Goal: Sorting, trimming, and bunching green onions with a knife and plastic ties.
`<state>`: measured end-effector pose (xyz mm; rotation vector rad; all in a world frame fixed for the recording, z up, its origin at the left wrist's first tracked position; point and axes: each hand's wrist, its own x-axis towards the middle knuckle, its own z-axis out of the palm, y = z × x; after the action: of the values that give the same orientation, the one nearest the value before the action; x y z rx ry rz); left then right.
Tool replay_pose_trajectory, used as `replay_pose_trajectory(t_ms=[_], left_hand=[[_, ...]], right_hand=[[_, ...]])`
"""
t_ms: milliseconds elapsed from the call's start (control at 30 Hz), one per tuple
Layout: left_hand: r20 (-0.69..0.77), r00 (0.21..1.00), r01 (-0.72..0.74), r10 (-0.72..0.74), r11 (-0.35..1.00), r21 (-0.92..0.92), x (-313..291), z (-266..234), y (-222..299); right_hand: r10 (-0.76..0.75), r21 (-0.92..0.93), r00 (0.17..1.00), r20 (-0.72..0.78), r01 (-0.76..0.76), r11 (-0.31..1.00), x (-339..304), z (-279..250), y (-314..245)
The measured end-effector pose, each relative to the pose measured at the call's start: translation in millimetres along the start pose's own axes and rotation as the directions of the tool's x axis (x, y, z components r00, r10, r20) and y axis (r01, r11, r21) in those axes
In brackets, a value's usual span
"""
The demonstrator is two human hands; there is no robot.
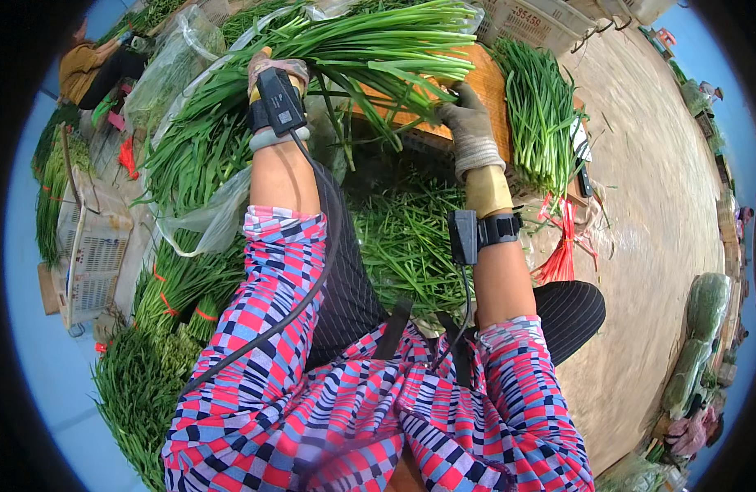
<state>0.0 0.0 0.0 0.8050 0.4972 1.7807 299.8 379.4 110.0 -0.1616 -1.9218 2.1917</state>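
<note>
A large bunch of garlic chives (370, 41) lies across the top of the view, pale stalk ends to the right and leaves drooping left. My left hand (275, 78), gloved and strapped at the wrist, is closed around its left part. At the lower edge of the stalk ends, my right hand (469, 127), in a grey-and-yellow glove, has its fingers pinched on some stalks; the fingertips are partly hidden. Behind the bunch shows an orange wooden board (486, 78), with another heap of chives (540, 123) along its right side.
A knife (581, 152) and red ties (563, 250) lie right of the board. Loose leaves (415, 250) cover the ground between my legs. Tied green bundles (177, 299) and a white crate (95, 258) stand left. Another person (95, 70) sits at upper left.
</note>
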Motion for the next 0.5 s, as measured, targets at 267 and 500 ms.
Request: replay_pose_trajectory(t_ms=[267, 500], left_hand=[[-0.807, 0.487, -0.248, 0.334, 0.939, 0.239, 14.8, 95.1, -33.5], [-0.284, 0.913, -0.288, 0.291, 0.956, 0.054, 43.9, 147.5, -42.6]], right_hand=[[0.097, -0.18, 0.994, 0.059, -0.085, 0.98, -2.8, 34.0, 3.0], [0.142, -0.088, 0.99, 0.002, -0.141, 0.986, -10.9, 29.9, -18.7]])
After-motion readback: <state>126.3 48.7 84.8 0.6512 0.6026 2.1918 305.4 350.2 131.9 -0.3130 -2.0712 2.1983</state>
